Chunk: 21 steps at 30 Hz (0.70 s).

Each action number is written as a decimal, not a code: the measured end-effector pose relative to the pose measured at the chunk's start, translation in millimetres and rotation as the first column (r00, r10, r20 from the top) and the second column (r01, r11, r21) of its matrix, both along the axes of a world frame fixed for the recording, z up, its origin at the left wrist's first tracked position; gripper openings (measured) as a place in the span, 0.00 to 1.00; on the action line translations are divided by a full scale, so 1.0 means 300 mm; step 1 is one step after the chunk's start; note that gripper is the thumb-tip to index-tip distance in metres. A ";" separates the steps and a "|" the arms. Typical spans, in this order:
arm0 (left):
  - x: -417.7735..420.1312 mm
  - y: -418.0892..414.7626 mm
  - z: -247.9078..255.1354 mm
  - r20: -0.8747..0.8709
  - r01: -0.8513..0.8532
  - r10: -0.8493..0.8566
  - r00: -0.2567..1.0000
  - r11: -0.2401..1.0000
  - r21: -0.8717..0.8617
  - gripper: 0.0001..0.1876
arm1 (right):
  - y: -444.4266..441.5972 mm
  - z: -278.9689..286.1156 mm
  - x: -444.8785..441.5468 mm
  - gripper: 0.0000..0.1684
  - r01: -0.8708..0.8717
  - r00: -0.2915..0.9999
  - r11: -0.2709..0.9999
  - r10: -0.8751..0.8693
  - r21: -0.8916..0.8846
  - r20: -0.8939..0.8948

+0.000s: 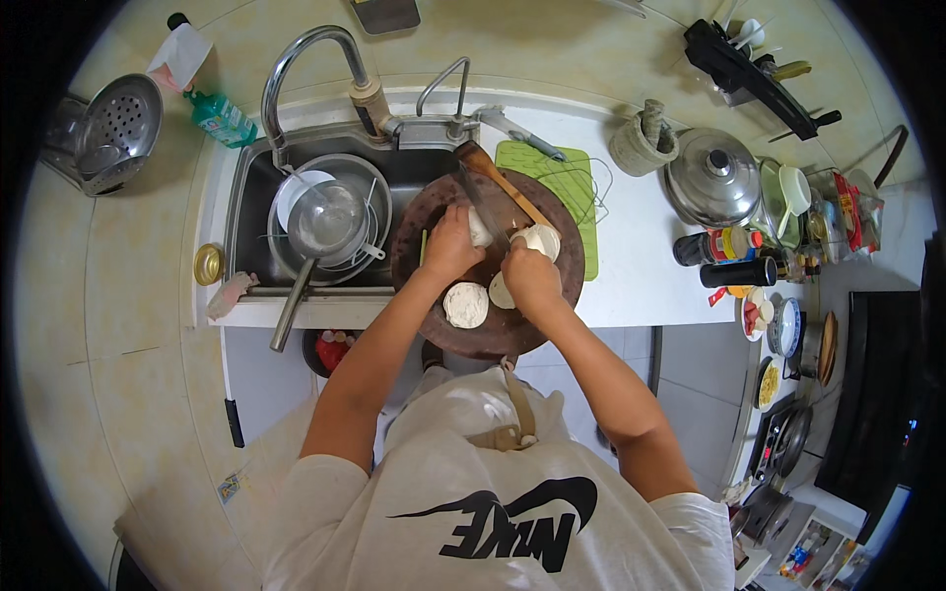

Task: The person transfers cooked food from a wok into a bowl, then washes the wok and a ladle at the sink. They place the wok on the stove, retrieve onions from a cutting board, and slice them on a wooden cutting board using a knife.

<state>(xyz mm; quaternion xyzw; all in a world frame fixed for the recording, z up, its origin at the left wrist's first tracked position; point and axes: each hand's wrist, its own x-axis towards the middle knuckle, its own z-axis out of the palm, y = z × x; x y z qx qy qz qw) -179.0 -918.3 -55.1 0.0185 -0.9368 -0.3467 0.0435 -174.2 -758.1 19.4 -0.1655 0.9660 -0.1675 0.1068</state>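
A round dark wooden chopping board [421, 325] lies across the sink's right side and the counter edge. On it my right hand [531, 275] grips a knife, whose blade [482, 201] points away from me and to the left. My left hand [449, 245] holds a white piece of food [480, 227] against the board, just left of the blade. A white round slice [465, 304] lies flat near the board's front. Another slice [502, 292] is partly under my right hand. More white slices [539, 241] sit just beyond that hand. A wooden spatula [506, 183] rests along the back right.
Left of the board, the steel sink [240, 221] holds a metal bowl [380, 199] with a long-handled strainer [327, 221] on top. A green cutting mat [590, 255] and wire rack [602, 181] lie to the right. Beyond stand a stone mortar [641, 151], lidded pot [713, 177] and several bottles [728, 244].
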 end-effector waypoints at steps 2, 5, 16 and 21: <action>-0.007 0.013 0.004 0.020 -0.003 0.003 1.000 1.000 -0.007 0.37 | -0.009 -0.021 -0.013 0.14 0.010 1.000 1.000 -0.010 0.010 0.013; -0.002 0.011 0.009 0.051 -0.003 0.004 0.999 1.000 -0.013 0.37 | 0.009 -0.020 -0.053 0.14 0.013 0.997 1.000 -0.011 -0.028 0.075; -0.024 0.005 -0.020 -0.012 -0.007 0.007 1.000 0.999 -0.035 0.33 | -0.072 -0.149 -0.141 0.14 -0.052 0.999 0.999 0.052 -0.004 0.000; -0.016 -0.005 -0.012 -0.032 -0.015 0.014 0.999 1.000 -0.020 0.32 | -0.069 -0.122 -0.169 0.13 -0.075 0.995 0.997 0.076 -0.022 0.065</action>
